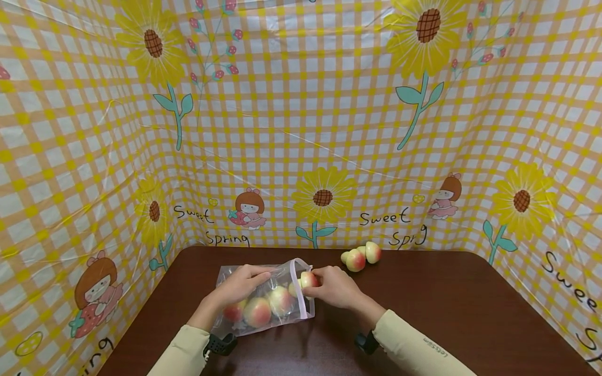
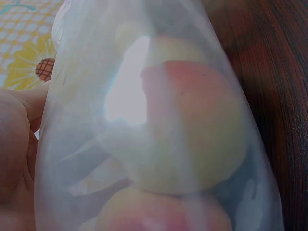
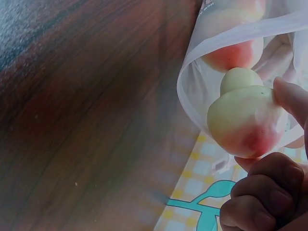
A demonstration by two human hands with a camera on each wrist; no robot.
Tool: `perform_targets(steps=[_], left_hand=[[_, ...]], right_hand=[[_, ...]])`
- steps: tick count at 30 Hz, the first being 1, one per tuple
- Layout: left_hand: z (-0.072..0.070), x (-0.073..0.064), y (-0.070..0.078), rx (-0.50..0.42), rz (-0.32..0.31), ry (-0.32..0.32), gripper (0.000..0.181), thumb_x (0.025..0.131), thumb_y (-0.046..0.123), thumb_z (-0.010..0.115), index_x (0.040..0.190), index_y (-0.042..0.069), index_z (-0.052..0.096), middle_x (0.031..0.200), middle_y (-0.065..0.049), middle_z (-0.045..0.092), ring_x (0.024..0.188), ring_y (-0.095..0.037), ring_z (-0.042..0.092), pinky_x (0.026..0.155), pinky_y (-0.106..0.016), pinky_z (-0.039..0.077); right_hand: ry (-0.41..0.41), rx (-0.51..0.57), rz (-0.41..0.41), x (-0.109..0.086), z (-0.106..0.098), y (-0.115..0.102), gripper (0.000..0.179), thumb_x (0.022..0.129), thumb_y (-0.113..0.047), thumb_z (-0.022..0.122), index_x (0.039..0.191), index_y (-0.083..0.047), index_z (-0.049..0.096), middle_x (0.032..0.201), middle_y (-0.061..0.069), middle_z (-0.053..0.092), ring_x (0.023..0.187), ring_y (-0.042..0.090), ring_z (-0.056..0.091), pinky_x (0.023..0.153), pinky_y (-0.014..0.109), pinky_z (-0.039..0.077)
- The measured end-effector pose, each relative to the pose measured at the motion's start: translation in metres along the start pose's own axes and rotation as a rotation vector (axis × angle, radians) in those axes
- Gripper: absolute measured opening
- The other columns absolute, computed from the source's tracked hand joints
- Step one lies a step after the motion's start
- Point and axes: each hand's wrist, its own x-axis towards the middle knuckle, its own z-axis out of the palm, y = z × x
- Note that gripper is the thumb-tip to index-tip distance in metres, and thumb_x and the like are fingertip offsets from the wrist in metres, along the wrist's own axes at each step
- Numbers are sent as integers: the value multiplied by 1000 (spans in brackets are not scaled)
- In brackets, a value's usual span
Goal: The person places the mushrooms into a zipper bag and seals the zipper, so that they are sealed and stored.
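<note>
Pinching a pale yellow, red-blushed fruit (image 3: pixel 245 122) between thumb and fingers, my right hand (image 1: pixel 336 286) has it at the mouth of a clear plastic bag (image 1: pixel 280 274), the rounded body toward me and the small knob pointing away from my fingers, into the opening. The other fingers of that hand are curled below it. Just left of my right fingertips runs the pale band (image 1: pixel 299 295) that edges the bag's mouth. My left hand (image 1: pixel 242 284) holds the bag along its far side, thumb over the film, some fingers showing blurrily through it. Between my two hands, on the near side, more red-and-yellow fruits (image 1: pixel 257 312) lie inside the bag, close together; glare hides part of one beside my left hand. Beyond my right hand and a little to its right, two loose fruits (image 1: pixel 355 260) sit next to each other near the far edge of the dark brown bench (image 1: pixel 423 297). Behind each hand I wear a black wristband (image 1: pixel 221 344) and a cream sleeve (image 1: pixel 414 339). Past the bench, ahead of both hands, hangs a checked cloth (image 1: pixel 301 130) printed with sunflowers.
</note>
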Motion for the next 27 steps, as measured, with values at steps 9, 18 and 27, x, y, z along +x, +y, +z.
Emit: perform_targets(steps=[9,18,27], left_hand=[[2,1,0,3,6,10,33,106,26,52,134,17,67,135,-2,66,132,-23,55,112,-50,43],[1,2,2,-8,7,25,32,106,25,53,133,16,68,133,-2,67,130,-21,57,111,-49,44],[0,4,1,20,28,23,32,105,26,54,133,18,68,131,-2,68,123,-19,61,108,-49,47]], right_hand=[[-4,-18,4,4,8,-2,30,84,-45,76,95,-17,75,56,-12,37,51,6,36,47,23,26],[2,-52,-30,9,17,-7,17,84,-33,76,85,-16,73,59,-10,48,56,9,44,48,24,34],[-17,-32,-34,11,22,-10,31,85,-41,78,69,-20,61,54,-13,37,52,7,39,47,23,28]])
